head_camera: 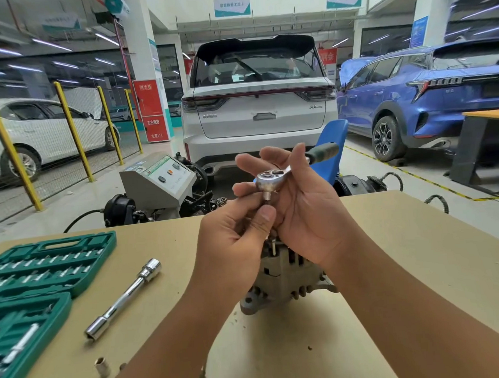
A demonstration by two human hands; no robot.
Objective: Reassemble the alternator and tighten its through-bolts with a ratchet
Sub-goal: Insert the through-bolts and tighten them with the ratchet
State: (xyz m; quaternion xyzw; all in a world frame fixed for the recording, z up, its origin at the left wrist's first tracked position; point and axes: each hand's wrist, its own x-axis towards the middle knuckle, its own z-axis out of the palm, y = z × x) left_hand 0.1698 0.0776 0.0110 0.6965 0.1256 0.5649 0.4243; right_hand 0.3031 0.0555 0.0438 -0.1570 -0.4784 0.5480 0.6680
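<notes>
The grey alternator stands on the tan table, partly hidden behind my hands. Above it my right hand holds a ratchet by its chrome head, the green handle pointing up and right. The square drive points down. My left hand pinches a small socket or bit just under the drive, with the thumb pressed against it. The piece itself is mostly hidden by the fingers.
An open green socket case lies at the table's left. Beside it lies a chrome extension bar with sockets, and a small loose socket near the front edge. A grey test bench, a blue chair and parked cars stand beyond the table.
</notes>
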